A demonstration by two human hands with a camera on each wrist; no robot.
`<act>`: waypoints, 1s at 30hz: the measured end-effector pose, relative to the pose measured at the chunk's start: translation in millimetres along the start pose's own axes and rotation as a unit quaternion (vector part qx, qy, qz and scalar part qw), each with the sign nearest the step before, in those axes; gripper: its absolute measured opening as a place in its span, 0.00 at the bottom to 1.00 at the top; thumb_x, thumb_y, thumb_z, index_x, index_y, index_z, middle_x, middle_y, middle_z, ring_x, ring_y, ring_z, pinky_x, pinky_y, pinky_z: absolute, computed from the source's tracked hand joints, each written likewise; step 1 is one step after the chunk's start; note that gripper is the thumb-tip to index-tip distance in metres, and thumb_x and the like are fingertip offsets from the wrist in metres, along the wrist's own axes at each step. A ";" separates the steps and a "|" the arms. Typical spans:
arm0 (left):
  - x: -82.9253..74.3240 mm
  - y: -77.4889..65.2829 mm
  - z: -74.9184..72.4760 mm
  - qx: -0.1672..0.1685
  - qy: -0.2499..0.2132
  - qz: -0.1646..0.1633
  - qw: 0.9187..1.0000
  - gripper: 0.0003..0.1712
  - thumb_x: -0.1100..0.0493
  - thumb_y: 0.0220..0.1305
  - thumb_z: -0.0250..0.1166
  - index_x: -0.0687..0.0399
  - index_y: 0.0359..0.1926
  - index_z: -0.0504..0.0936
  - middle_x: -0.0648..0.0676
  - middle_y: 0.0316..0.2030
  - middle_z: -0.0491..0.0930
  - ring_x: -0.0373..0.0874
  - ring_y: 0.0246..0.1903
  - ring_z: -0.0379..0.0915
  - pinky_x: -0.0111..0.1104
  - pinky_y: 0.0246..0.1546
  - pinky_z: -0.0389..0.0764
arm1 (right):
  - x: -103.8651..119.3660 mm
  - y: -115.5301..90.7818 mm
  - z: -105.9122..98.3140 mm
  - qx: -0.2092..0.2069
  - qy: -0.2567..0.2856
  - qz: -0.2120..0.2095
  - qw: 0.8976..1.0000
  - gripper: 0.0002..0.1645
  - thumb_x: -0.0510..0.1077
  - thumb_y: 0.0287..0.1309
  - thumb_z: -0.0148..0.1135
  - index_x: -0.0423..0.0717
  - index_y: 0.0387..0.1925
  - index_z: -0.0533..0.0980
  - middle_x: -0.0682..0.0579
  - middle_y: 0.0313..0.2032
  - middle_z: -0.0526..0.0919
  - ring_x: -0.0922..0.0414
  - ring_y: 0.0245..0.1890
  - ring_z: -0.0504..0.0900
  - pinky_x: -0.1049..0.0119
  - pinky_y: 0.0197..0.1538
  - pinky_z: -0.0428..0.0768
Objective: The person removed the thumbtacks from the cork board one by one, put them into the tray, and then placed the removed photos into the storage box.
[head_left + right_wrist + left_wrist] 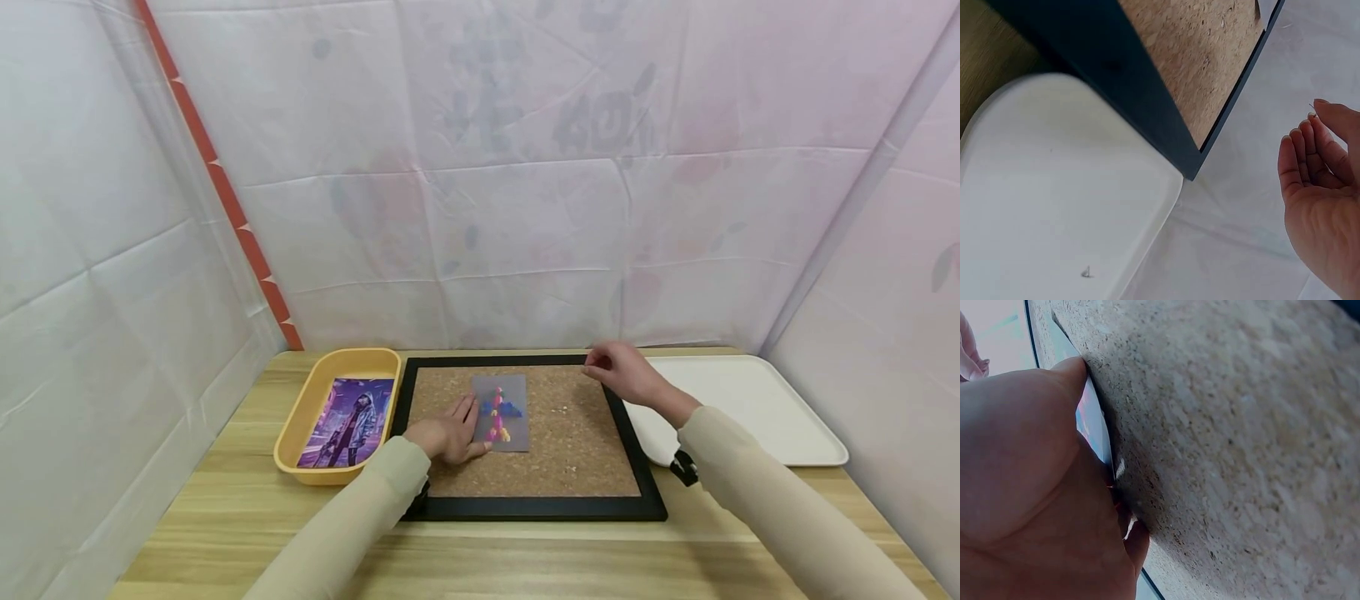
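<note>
On the framed corkboard (465, 479) lies a grey picture card (517, 437) with a bright pink, yellow and blue design. My left hand (448, 433) rests over the card's left side, fingers extended and thumb at its lower edge. The left wrist view shows the card's edge (1102, 434) lifted slightly off the cork beside my fingers. My right hand (628, 375) is raised over the board's upper right corner. Its thumb and forefinger pinch a tiny pin (1311, 107), whose thin point sticks out; the rest is hidden by the fingertips.
Left of the board stands a yellow basket (300, 402) holding a purple picture card (348, 425). A white tray (750, 408) lies to the right, with a small thumbtack (1087, 272) on it. Small clear bits (572, 468) dot the cork. Sheeting (510, 217) walls the table.
</note>
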State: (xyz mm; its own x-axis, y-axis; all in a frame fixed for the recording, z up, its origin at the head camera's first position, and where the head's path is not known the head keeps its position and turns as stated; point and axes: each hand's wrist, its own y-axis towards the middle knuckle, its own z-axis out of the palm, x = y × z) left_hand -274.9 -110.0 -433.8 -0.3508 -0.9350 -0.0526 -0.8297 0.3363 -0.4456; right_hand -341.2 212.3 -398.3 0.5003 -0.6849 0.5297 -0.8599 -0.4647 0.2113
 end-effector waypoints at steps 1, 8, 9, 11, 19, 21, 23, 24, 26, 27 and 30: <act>-0.4 -1.4 -0.6 -0.003 -0.002 0.002 1.000 0.49 0.33 0.77 0.47 0.58 0.82 0.44 0.57 0.82 0.36 0.50 0.81 0.33 0.42 0.78 0.49 | -0.3 -0.9 -1.0 -0.002 -0.004 0.003 1.000 0.05 0.36 0.68 0.65 0.38 0.35 0.83 0.52 0.29 0.82 0.59 0.28 0.77 0.61 0.34 0.77; 0.0 -2.7 0.3 -0.009 -0.001 0.004 1.000 0.49 0.32 0.77 0.47 0.59 0.82 0.45 0.58 0.82 0.38 0.51 0.81 0.34 0.43 0.78 0.50 | -4.5 -5.5 -6.6 -0.004 -0.009 0.008 1.000 0.05 0.36 0.67 0.65 0.39 0.34 0.83 0.52 0.29 0.83 0.59 0.28 0.77 0.61 0.34 0.77; -0.1 -2.7 0.3 -0.009 -0.001 0.004 1.000 0.49 0.32 0.77 0.47 0.59 0.82 0.45 0.58 0.82 0.38 0.52 0.81 0.34 0.43 0.78 0.50 | -5.3 -6.3 -7.1 -0.004 -0.011 0.008 1.000 0.05 0.36 0.67 0.65 0.39 0.34 0.83 0.52 0.29 0.83 0.59 0.28 0.77 0.61 0.34 0.77; -0.3 -3.2 -0.1 -0.010 0.000 0.003 1.000 0.49 0.32 0.77 0.47 0.59 0.82 0.45 0.58 0.82 0.38 0.52 0.81 0.34 0.43 0.78 0.50 | -6.7 -8.1 -8.2 -0.006 -0.014 0.009 1.000 0.05 0.36 0.67 0.65 0.38 0.34 0.83 0.52 0.29 0.83 0.59 0.28 0.77 0.60 0.35 0.77; -0.8 -1.3 0.9 -0.002 0.002 -0.001 1.000 0.48 0.34 0.78 0.46 0.59 0.82 0.43 0.57 0.82 0.36 0.51 0.81 0.33 0.42 0.78 0.48 | -11.9 -14.6 -13.1 -0.003 -0.014 0.023 1.000 0.05 0.36 0.67 0.65 0.36 0.35 0.83 0.51 0.30 0.83 0.58 0.30 0.78 0.59 0.36 0.78; 0.4 1.0 3.3 -0.004 0.006 0.000 1.000 0.48 0.34 0.78 0.46 0.59 0.82 0.43 0.57 0.82 0.36 0.51 0.81 0.33 0.42 0.78 0.48 | -13.8 -16.2 -13.8 -0.004 -0.016 0.026 1.000 0.05 0.36 0.67 0.65 0.37 0.35 0.83 0.50 0.30 0.83 0.58 0.30 0.78 0.59 0.36 0.78; 0.2 0.5 2.9 -0.006 0.007 0.000 1.000 0.48 0.34 0.78 0.47 0.59 0.82 0.44 0.57 0.82 0.36 0.51 0.81 0.34 0.42 0.78 0.48 | -16.0 -18.1 -14.4 -0.007 -0.019 0.027 0.999 0.04 0.36 0.66 0.66 0.37 0.36 0.83 0.51 0.31 0.84 0.58 0.30 0.78 0.60 0.36 0.78; 0.2 0.4 3.0 -0.009 0.006 -0.001 1.000 0.48 0.33 0.77 0.47 0.59 0.82 0.45 0.57 0.82 0.37 0.51 0.81 0.34 0.42 0.78 0.48 | -17.5 -19.0 -14.6 -0.008 -0.020 0.027 0.999 0.04 0.36 0.66 0.66 0.37 0.36 0.83 0.51 0.31 0.83 0.58 0.30 0.78 0.60 0.36 0.78; 0.3 0.3 2.9 -0.010 0.006 -0.001 1.000 0.48 0.33 0.77 0.47 0.58 0.82 0.45 0.56 0.82 0.38 0.51 0.81 0.34 0.42 0.78 0.49 | -21.2 -20.5 -14.9 -0.010 -0.024 0.025 0.999 0.04 0.36 0.66 0.66 0.37 0.35 0.83 0.51 0.30 0.83 0.59 0.30 0.78 0.60 0.36 0.78; -1.0 -1.7 1.0 -0.009 0.005 -0.002 1.000 0.48 0.33 0.77 0.47 0.58 0.82 0.45 0.56 0.82 0.38 0.50 0.81 0.34 0.42 0.78 0.49 | -23.2 -21.3 -15.0 -0.011 -0.027 0.025 0.999 0.04 0.36 0.66 0.66 0.37 0.34 0.83 0.51 0.30 0.83 0.59 0.30 0.78 0.60 0.36 0.78; -0.8 -1.8 1.3 -0.012 0.009 0.000 1.000 0.49 0.32 0.77 0.46 0.58 0.82 0.45 0.57 0.82 0.38 0.51 0.81 0.34 0.42 0.78 0.49 | -29.7 -23.4 -14.8 -0.013 -0.029 0.025 0.999 0.05 0.36 0.66 0.66 0.38 0.33 0.82 0.52 0.29 0.82 0.59 0.29 0.77 0.61 0.35 0.77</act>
State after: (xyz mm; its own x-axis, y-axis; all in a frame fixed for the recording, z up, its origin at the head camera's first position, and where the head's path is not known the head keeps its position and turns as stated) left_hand -272.6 -110.0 -434.1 -0.3588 -0.9327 -0.0376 -0.8392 0.3399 -0.4245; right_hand -337.4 251.8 -406.8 0.4604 -0.7384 0.4928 -0.8863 -0.4141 0.2075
